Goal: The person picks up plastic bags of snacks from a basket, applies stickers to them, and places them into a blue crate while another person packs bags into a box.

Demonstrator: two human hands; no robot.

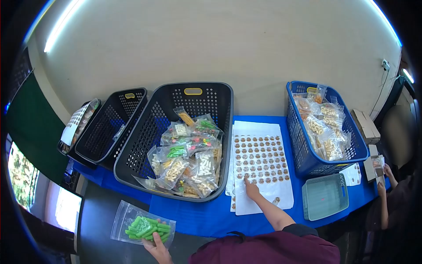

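Note:
My left hand (157, 250) holds a clear zip bag of green sticks (147, 228) by its lower right part, in front of the table's edge. My right hand (252, 189) rests with a fingertip on a white sheet of round brown stickers (262, 160), at the lower left of the sticker rows. Beneath that sheet lie other sheets. To its left stands a large black basket (173, 90) with several clear bags of white, yellow, green and mixed pieces (176, 169).
A blue basket (303, 152) of filled bags stands right of the sheets, with a greenish tray (325, 198) in front. Two smaller black baskets (110, 127) (66, 147) are at the left. Cardboard boxes (365, 125) and another person's hands (384, 178) are at the far right.

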